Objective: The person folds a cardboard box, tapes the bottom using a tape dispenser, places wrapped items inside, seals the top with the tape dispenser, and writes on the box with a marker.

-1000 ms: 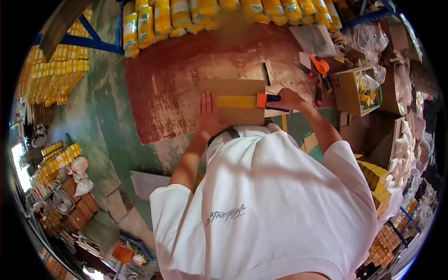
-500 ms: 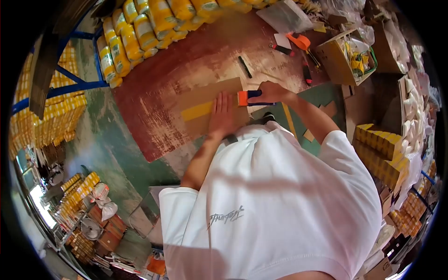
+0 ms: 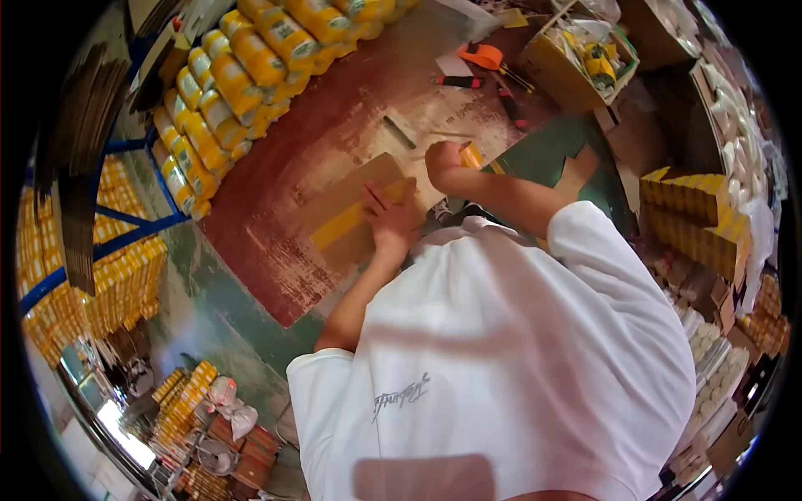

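A flat cardboard box (image 3: 344,204) lies on the worn red tabletop, with a strip of yellow tape (image 3: 338,230) along its top. My left hand (image 3: 393,219) rests on the box's near right part, fingers spread over the tape. Just past the box's right end is my right hand (image 3: 447,165), closed round a tape dispenser. Its yellow tape roll (image 3: 472,155) shows beside my fist; the handle is hidden.
Yellow-wrapped packs (image 3: 234,88) are stacked at the table's far left. A dark marker (image 3: 399,132), a black-and-red cutter (image 3: 459,82) and an orange tool (image 3: 481,56) lie beyond my hands. An open carton (image 3: 568,71) stands at the back right.
My right hand has moved left and turned, so the dispenser now shows its yellow roll instead of its orange front. My left fingers have spread. The whole view has rotated somewhat.
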Tool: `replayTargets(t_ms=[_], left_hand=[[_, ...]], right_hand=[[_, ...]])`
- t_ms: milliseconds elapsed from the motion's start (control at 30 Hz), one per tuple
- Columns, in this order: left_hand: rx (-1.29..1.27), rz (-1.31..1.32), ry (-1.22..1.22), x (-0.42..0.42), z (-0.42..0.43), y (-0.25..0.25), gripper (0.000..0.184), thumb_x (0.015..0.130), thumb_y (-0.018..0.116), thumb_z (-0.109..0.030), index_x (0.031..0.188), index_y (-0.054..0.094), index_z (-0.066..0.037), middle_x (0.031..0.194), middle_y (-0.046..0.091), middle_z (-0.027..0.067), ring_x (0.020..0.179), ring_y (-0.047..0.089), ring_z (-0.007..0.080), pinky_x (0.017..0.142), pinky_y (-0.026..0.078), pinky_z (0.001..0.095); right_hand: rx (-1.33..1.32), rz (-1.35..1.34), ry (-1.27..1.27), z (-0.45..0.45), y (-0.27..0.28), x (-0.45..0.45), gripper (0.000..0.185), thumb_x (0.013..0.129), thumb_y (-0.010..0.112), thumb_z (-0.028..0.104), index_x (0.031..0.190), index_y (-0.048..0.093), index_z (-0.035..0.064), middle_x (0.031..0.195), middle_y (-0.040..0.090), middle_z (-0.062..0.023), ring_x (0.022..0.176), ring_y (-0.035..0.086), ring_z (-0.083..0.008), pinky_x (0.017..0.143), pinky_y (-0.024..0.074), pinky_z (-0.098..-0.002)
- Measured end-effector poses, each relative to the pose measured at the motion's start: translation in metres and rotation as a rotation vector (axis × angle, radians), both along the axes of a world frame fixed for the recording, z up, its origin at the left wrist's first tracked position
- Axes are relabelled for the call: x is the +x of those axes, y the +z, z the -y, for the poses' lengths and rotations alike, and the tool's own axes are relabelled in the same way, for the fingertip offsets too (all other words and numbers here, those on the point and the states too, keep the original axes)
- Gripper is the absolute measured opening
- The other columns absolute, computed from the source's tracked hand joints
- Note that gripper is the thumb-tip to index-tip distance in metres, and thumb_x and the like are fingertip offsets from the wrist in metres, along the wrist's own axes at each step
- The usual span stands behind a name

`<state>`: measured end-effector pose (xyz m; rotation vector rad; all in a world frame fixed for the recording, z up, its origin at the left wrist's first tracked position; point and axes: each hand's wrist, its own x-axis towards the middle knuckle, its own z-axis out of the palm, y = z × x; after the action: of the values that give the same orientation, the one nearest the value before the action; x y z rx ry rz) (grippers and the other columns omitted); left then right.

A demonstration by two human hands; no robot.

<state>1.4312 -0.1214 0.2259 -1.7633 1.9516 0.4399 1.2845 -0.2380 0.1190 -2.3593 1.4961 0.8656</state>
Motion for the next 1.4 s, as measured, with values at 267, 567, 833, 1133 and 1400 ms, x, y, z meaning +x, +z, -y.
replayTargets(t_ms=[267,567,833,1133,1400], left_hand=[[-0.301,-0.030,-0.525,0.011,-0.003,-0.152,0.072,0.081,0.075,-0.044,0.141,0.059,-0.009,0.159,0.040,0.0220,0.153,0.028,0.0375,0.127,0.016,0.0540],[-0.329,-0.821,-0.076,0.026,0.011,-0.058,0.051,0.092,0.066,-0.036,0.137,0.063,-0.011,0.148,0.057,0.0108,0.141,0.048,0.0309,0.123,0.028,0.0486],[-0.376,-0.647,1.415,0.187,-0.081,-0.093,0.064,0.106,0.046,-0.047,0.145,0.051,0.003,0.143,0.059,0.0187,0.129,0.057,0.0314,0.111,0.043,0.0403],[-0.870,-1.638,1.368,0.187,-0.099,-0.027,0.057,0.111,0.041,-0.043,0.151,0.047,-0.003,0.147,0.055,0.0091,0.132,0.053,0.0227,0.112,0.040,0.0360],[-0.088,-1.931,1.834,0.224,-0.129,-0.131,0.056,0.108,0.042,-0.046,0.148,0.050,-0.008,0.146,0.057,0.0076,0.130,0.055,0.0273,0.111,0.045,0.0405]], right_hand=[[0.046,0.458,-0.325,-0.036,-0.081,-0.054,0.038,0.086,0.075,0.047,0.099,0.076,0.0121,0.105,0.074,-0.0138,0.104,0.069,-0.0351,0.089,0.0549,-0.0435],[-0.411,0.296,-0.083,-0.012,-0.107,-0.066,0.031,0.081,0.075,0.031,0.106,0.070,0.0123,0.116,0.065,-0.0100,0.120,0.055,-0.0288,0.106,0.0374,-0.0449],[0.253,0.951,-0.690,-0.038,-0.016,-0.006,0.048,0.100,0.056,0.041,0.124,0.064,0.0003,0.116,0.069,-0.0207,0.111,0.064,-0.0359,0.096,0.0491,-0.0465],[0.475,1.757,-1.030,-0.063,0.070,0.063,0.067,0.107,0.039,0.059,0.136,0.059,0.0027,0.129,0.063,-0.0083,0.127,0.056,-0.0226,0.110,0.0412,-0.0390],[0.711,1.411,-1.244,-0.026,-0.014,0.071,0.051,0.107,0.046,0.051,0.130,0.053,0.0066,0.125,0.060,-0.0117,0.119,0.054,-0.0209,0.101,0.0444,-0.0370]])
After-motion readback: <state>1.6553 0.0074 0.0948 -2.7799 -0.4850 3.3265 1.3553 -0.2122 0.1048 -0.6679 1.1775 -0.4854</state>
